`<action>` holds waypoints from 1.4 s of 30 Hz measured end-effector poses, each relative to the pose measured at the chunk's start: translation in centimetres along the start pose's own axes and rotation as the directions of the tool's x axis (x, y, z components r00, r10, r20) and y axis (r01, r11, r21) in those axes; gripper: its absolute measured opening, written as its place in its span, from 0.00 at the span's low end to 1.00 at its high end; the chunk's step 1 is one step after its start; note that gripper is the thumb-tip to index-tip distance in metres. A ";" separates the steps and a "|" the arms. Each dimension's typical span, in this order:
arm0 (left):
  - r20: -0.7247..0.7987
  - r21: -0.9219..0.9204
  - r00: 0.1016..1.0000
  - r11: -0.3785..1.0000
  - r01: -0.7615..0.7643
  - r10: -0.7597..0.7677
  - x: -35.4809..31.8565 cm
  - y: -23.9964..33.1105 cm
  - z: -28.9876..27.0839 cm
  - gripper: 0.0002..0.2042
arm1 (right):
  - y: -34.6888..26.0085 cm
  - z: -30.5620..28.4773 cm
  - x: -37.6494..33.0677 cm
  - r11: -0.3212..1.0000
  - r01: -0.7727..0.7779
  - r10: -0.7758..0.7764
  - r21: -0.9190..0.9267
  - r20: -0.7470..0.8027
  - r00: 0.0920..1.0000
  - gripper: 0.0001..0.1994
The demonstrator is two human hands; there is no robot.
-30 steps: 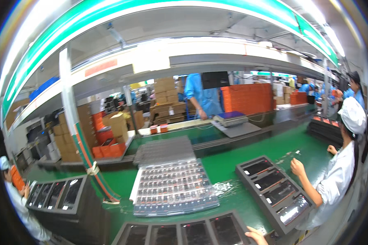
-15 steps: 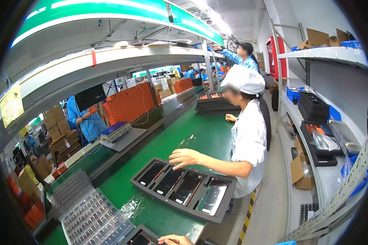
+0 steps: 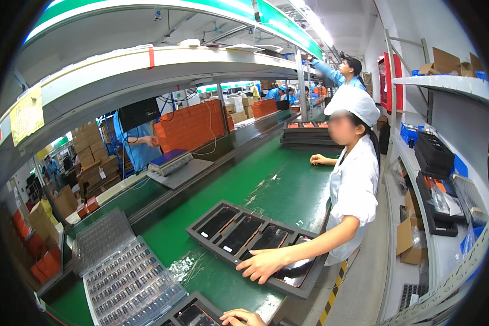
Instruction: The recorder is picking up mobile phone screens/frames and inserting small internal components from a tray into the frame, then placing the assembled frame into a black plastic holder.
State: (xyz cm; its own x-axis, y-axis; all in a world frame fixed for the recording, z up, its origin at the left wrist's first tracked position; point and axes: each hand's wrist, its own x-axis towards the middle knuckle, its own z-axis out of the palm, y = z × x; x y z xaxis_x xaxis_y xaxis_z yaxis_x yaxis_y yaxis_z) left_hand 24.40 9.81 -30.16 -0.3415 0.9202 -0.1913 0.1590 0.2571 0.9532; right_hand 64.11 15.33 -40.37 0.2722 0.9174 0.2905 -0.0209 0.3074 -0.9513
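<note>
At the lower edge is my right hand point(image 3: 242, 317), its fingers slightly bent and apart over the right edge of a dark foam tray point(image 3: 199, 298). A dark-screened phone point(image 3: 194, 315) lies in that tray, partly cut off by the picture's edge. My left hand is out of view. Farther up the green bench, a second black foam tray point(image 3: 226, 258) carries several phones in its slots. A co-worker's hand point(image 3: 263, 264) rests across that tray's near side, over the slots on its right. To the left is a clear plastic tray point(image 3: 133, 282) with rows of small parts.
The co-worker in white cap and coat point(image 3: 353, 163) stands at the bench's right side. Stacked black trays point(image 3: 307, 136) stand at the far end. A blue-grey device point(image 3: 171, 163) sits on the left rail. Shelving point(image 3: 418, 179) with boxes lines the right wall.
The co-worker's hand has come from above the second tray's far side down to its near side. The co-worker's head has turned toward me. My view has shifted slightly; my right hand stays by the near tray.
</note>
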 end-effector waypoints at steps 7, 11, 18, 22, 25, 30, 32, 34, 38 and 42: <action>-0.078 0.186 0.990 0.978 -0.098 0.114 0.5 0.4 -0.4 0.31 | 0.3 0.2 0.1 0.999 0.036 -0.036 -0.018 0.003 0.999 0.07; -0.119 -0.161 0.993 0.987 -0.006 -0.014 -1.8 5.3 3.7 0.28 | 0.6 -0.7 -0.1 0.998 0.046 -0.048 -0.046 -0.042 0.998 0.07; 0.067 -0.123 0.998 0.992 0.000 0.008 -0.2 -0.9 5.4 0.31 | -0.2 0.1 -0.2 0.999 0.043 -0.043 -0.030 0.015 0.999 0.07; 0.014 -0.054 0.998 0.997 -0.064 0.065 -0.9 -0.1 7.9 0.32 | 0.0 0.0 -0.2 0.997 0.048 -0.048 -0.055 0.004 0.999 0.07; 0.040 0.090 0.983 0.979 -0.184 0.181 -0.4 -1.9 8.1 0.34 | -0.4 0.2 -0.1 0.999 0.025 -0.025 -0.041 0.000 1.000 0.07; -0.005 -0.169 0.998 0.984 -0.061 0.061 0.5 -2.2 7.9 0.35 | -0.2 0.3 0.1 0.999 0.014 -0.014 -0.033 -0.002 1.000 0.07; -0.008 -0.318 0.998 0.946 -0.058 0.059 1.8 -3.8 6.5 0.32 | -0.7 0.4 -0.1 0.999 -0.016 0.016 -0.042 -0.015 1.000 0.08; 0.056 -0.467 0.998 0.884 0.009 0.020 2.8 -4.9 4.6 0.29 | -1.2 0.4 -0.2 0.998 -0.043 0.041 -0.048 -0.041 0.998 0.08; 0.225 -0.526 0.971 0.828 0.192 -0.083 2.0 -2.2 4.6 0.23 | -1.1 0.3 -0.5 0.995 -0.103 0.103 -0.010 -0.050 0.993 0.08; 0.176 -0.169 0.956 0.950 0.263 -0.233 -0.4 -0.5 6.9 0.09 | -0.7 0.4 -0.5 0.997 -0.063 0.061 -0.055 -0.033 0.998 0.08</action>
State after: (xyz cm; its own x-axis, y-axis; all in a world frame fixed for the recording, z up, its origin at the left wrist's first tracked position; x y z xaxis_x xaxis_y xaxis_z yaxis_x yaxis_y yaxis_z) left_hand 30.88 11.31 -32.21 -0.2007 0.8721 -0.4462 -0.0953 0.4360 0.8949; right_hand 63.61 14.74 -39.78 0.3023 0.9254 0.2285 0.0148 0.2352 -0.9718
